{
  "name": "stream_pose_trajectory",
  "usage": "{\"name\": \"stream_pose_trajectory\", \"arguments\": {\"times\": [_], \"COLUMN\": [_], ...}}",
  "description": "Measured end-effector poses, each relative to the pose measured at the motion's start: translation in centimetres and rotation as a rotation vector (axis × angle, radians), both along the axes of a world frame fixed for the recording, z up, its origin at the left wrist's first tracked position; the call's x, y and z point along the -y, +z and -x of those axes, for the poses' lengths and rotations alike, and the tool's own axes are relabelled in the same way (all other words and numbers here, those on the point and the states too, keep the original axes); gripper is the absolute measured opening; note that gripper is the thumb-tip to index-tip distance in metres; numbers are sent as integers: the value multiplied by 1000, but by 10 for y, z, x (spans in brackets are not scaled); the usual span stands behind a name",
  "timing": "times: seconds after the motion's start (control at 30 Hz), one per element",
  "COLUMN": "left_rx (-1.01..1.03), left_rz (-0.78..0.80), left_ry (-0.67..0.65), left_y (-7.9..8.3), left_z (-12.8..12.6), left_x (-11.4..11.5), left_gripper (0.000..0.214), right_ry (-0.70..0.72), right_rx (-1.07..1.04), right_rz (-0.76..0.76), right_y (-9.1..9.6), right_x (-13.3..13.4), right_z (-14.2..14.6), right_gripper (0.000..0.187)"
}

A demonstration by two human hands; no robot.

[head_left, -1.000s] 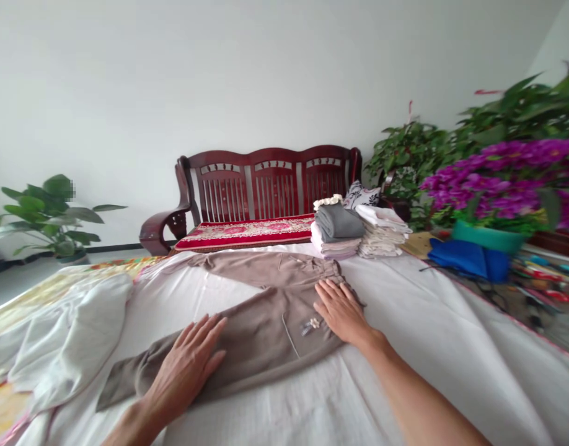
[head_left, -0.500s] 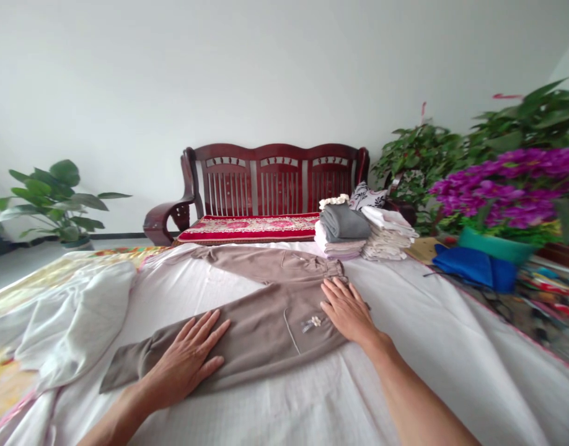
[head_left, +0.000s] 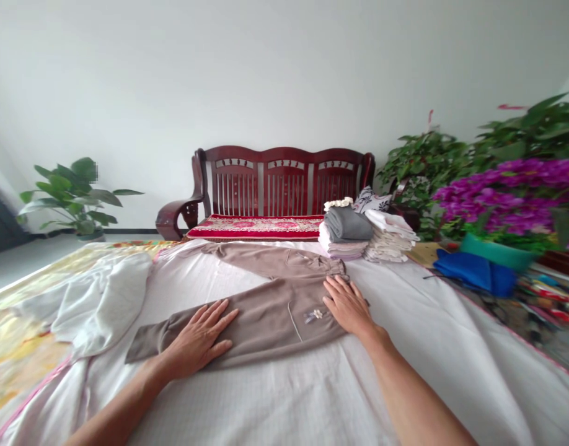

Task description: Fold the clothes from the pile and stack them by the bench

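Note:
A pair of brown trousers (head_left: pixel 266 316) lies spread on a white sheet (head_left: pixel 275 402), its waistband to the right and its legs reaching left. A pale drawstring and a small flower ornament (head_left: pixel 317 314) show on the near leg. My left hand (head_left: pixel 203 337) rests flat on the near leg, fingers stretched out. Near the gathered waist, my right hand (head_left: pixel 347 303) lies palm down on the cloth, also with fingers extended. Neither hand grips the fabric. Part of the waistband is hidden under my right hand.
Folded clothes (head_left: pixel 347 224) and a second pale stack (head_left: pixel 389 235) stand at the sheet's far right. A crumpled white garment (head_left: pixel 103 303) lies left. Beyond are a wooden bench (head_left: pixel 284 179), a blue cloth (head_left: pixel 475 272), purple flowers (head_left: pixel 517 192) and a potted plant (head_left: pixel 80 198).
The view has shifted slightly, so the bench and plants sit a little further right. Both hands still rest on the trousers in nearly the same places.

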State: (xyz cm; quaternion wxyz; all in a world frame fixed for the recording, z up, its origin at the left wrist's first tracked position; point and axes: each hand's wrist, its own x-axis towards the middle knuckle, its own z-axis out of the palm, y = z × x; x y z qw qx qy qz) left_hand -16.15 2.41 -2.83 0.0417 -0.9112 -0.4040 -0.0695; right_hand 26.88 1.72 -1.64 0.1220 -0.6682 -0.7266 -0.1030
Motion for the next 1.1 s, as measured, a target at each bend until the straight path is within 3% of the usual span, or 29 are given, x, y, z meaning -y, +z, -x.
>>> {"name": "stream_pose_trajectory", "arguments": {"times": [1.1], "left_rx": [66], "left_rz": [41], "left_ry": [-5], "left_y": [4], "left_z": [2], "left_x": [1], "left_gripper": [57], "right_ry": [32], "right_rx": [-4], "right_rz": [-55], "right_y": [3], "right_x": [0], "right_z": [-2], "right_gripper": [43]}}
